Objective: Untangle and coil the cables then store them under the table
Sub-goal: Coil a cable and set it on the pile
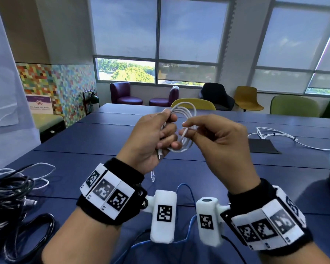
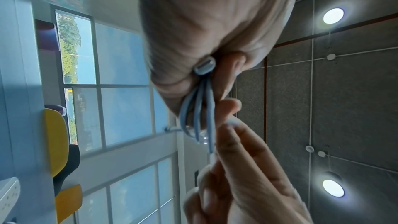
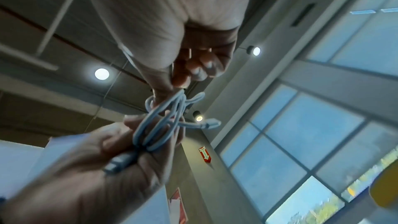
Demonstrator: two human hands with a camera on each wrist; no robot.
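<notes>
A white cable [image 1: 187, 111] is wound in several loops, held up over the blue table [image 1: 103, 153]. My left hand [image 1: 152, 138] grips the bundle of loops, and one plug [image 1: 159, 155] sticks out below the palm. My right hand [image 1: 208, 134] pinches the cable's free end [image 1: 183, 133] between thumb and fingers, right beside the coil. In the left wrist view the strands [image 2: 200, 108] run out of my fist past a connector [image 2: 204, 65]. The right wrist view shows the loops [image 3: 159, 122] crossing between both hands, with the other plug [image 3: 212, 124] sticking out sideways.
A tangle of black and white cables [image 1: 13, 189] lies at the table's left front. A blue cable [image 1: 185, 189] runs under my wrists. Another white cable [image 1: 280, 135] and a dark mat [image 1: 263, 146] lie at the right. Chairs [image 1: 194, 103] stand behind the table.
</notes>
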